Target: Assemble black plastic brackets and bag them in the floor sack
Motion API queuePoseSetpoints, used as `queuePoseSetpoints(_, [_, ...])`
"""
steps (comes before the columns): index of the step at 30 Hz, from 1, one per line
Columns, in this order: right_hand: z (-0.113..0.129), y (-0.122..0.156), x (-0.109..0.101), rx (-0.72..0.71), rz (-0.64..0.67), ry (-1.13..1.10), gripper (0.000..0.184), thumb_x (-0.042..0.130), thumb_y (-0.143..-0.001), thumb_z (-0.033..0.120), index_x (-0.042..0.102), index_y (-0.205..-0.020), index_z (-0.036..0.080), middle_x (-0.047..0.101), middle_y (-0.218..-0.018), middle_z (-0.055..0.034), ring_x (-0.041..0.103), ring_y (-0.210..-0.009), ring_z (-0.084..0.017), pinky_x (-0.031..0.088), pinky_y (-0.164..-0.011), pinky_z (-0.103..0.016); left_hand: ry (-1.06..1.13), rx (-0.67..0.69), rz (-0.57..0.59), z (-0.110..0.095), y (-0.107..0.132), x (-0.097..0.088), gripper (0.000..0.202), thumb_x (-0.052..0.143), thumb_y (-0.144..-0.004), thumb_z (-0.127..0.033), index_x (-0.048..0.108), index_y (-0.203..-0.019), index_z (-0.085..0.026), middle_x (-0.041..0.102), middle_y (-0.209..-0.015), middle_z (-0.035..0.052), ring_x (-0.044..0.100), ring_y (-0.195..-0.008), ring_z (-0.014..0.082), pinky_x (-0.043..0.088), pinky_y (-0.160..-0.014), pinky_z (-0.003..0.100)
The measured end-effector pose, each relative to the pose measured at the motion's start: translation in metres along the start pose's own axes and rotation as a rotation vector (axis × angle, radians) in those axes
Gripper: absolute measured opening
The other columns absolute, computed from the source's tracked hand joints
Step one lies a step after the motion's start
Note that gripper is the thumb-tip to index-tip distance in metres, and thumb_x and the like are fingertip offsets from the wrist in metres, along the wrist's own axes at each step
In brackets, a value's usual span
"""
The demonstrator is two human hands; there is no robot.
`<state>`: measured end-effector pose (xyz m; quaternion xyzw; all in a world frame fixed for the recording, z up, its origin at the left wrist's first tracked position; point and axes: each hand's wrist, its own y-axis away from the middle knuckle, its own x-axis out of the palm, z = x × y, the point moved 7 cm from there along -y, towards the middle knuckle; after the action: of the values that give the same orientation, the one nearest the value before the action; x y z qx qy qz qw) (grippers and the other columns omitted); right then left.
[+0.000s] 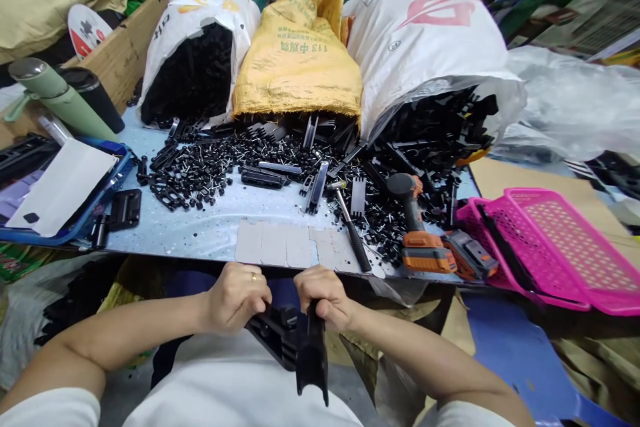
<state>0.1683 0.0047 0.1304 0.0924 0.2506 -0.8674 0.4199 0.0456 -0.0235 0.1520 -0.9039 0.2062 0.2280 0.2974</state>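
Observation:
In front of my body, below the table edge, both hands are closed on a black plastic part [311, 350] made of a curved channel-shaped piece and a slimmer hinged arm. My left hand [235, 297], with a ring on one finger, grips the end of the slimmer arm. Wrapped around the top of the channel-shaped piece is my right hand [323, 293]. The two pieces meet at an angle near the middle. Just beyond my hands, grey cardboard [285, 243] lies along the table's front edge, and a hammer [350, 223] rests to its right.
Small black parts and pins [200, 170] cover much of the table. Behind them lie a white sack [205, 7], a yellow sack [300, 53] and another white sack [430, 33]. An orange cordless drill [420, 247] and pink basket [560, 247] sit right; a blue tray [75, 230] sits left.

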Motion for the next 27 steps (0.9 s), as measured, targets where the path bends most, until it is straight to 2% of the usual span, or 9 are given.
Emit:
queuePoseSetpoints(3, [-0.026, -0.001, -0.001, 0.114, -0.013, 0.19, 0.059, 0.007, -0.094, 0.052, 0.04, -0.055, 0.022, 0.048, -0.048, -0.0028, 0.046, -0.046, -0.015, 0.034, -0.051, -0.029, -0.224, -0.09, 0.026, 0.025, 0.004, -0.003, 0.055, 0.018, -0.097, -0.038, 0.056, -0.062, -0.018, 0.055, -0.052, 0.0043, 0.052, -0.05, 0.0141, 0.04, -0.052, 0.027])
queuePoseSetpoints(6, [-0.058, -0.009, -0.014, 0.362, -0.007, 0.606, 0.056, 0.016, -0.095, 0.053, 0.051, -0.064, 0.022, 0.055, -0.055, -0.0045, 0.052, -0.053, -0.017, 0.034, -0.054, -0.029, -0.621, -0.35, 0.105, 0.074, 0.008, -0.01, 0.055, 0.025, -0.096, -0.039, 0.062, -0.064, -0.016, 0.061, -0.056, 0.0073, 0.058, -0.054, 0.017, 0.041, -0.054, 0.028])
queuePoseSetpoints(9, [-0.059, -0.029, -0.013, 0.272, 0.077, 0.922, 0.055, 0.041, -0.08, 0.07, 0.06, -0.093, 0.02, 0.064, -0.084, -0.0114, 0.058, -0.075, -0.024, 0.039, -0.065, -0.033, -0.834, -0.528, 0.172, 0.104, 0.011, -0.014, 0.054, 0.028, -0.095, -0.042, 0.068, -0.07, -0.015, 0.066, -0.064, 0.011, 0.063, -0.058, 0.0212, 0.042, -0.055, 0.029])
queuePoseSetpoints(12, [-0.052, -0.045, 0.003, 0.044, 0.214, 1.011, 0.058, 0.056, -0.075, 0.064, 0.057, -0.105, 0.015, 0.062, -0.099, -0.0145, 0.057, -0.089, -0.027, 0.039, -0.078, -0.038, -0.847, -0.563, 0.21, 0.109, 0.009, -0.012, 0.055, 0.027, -0.096, -0.042, 0.069, -0.072, -0.015, 0.068, -0.067, 0.0118, 0.065, -0.063, 0.023, 0.043, -0.057, 0.03])
queuePoseSetpoints(14, [-0.052, -0.048, 0.008, -0.002, 0.276, 1.0, 0.051, 0.06, -0.075, 0.057, 0.056, -0.103, 0.015, 0.062, -0.098, -0.0127, 0.057, -0.089, -0.026, 0.039, -0.079, -0.037, -0.826, -0.554, 0.248, 0.106, 0.008, -0.011, 0.056, 0.026, -0.096, -0.041, 0.069, -0.072, -0.015, 0.069, -0.069, 0.0119, 0.066, -0.065, 0.0237, 0.044, -0.058, 0.03])
queuePoseSetpoints(19, [-0.061, -0.045, 0.007, 0.218, 0.322, 1.003, 0.057, 0.057, -0.082, 0.048, 0.041, -0.124, 0.014, 0.061, -0.101, -0.01, 0.061, -0.083, -0.021, 0.039, -0.061, -0.027, -0.815, -0.642, 0.278, 0.103, 0.003, -0.018, 0.059, 0.021, -0.096, -0.042, 0.07, -0.079, -0.015, 0.07, -0.076, 0.0119, 0.067, -0.072, 0.0251, 0.046, -0.063, 0.032])
queuePoseSetpoints(22, [-0.065, -0.045, 0.009, 0.341, 0.401, 1.104, 0.049, 0.053, -0.086, 0.044, 0.041, -0.122, 0.013, 0.059, -0.098, -0.0101, 0.061, -0.072, -0.019, 0.035, -0.053, -0.026, -0.856, -0.729, 0.312, 0.108, -0.002, -0.017, 0.059, 0.02, -0.096, -0.042, 0.07, -0.085, -0.013, 0.07, -0.079, 0.0137, 0.067, -0.075, 0.027, 0.048, -0.066, 0.034])
queuePoseSetpoints(24, [-0.066, -0.048, 0.007, 0.351, 0.421, 1.16, 0.044, 0.051, -0.087, 0.045, 0.043, -0.117, 0.014, 0.056, -0.101, -0.011, 0.061, -0.07, -0.019, 0.034, -0.052, -0.026, -0.869, -0.741, 0.335, 0.111, -0.007, -0.014, 0.06, 0.019, -0.096, -0.042, 0.07, -0.088, -0.011, 0.07, -0.081, 0.0152, 0.068, -0.077, 0.0276, 0.049, -0.067, 0.035])
queuePoseSetpoints(27, [-0.066, -0.054, 0.006, 0.237, 0.498, 1.152, 0.043, 0.051, -0.086, 0.049, 0.046, -0.11, 0.014, 0.053, -0.105, -0.0115, 0.059, -0.074, -0.019, 0.036, -0.054, -0.026, -0.848, -0.693, 0.376, 0.112, -0.012, -0.008, 0.06, 0.019, -0.096, -0.043, 0.07, -0.09, -0.011, 0.07, -0.084, 0.0161, 0.067, -0.081, 0.0276, 0.049, -0.07, 0.036])
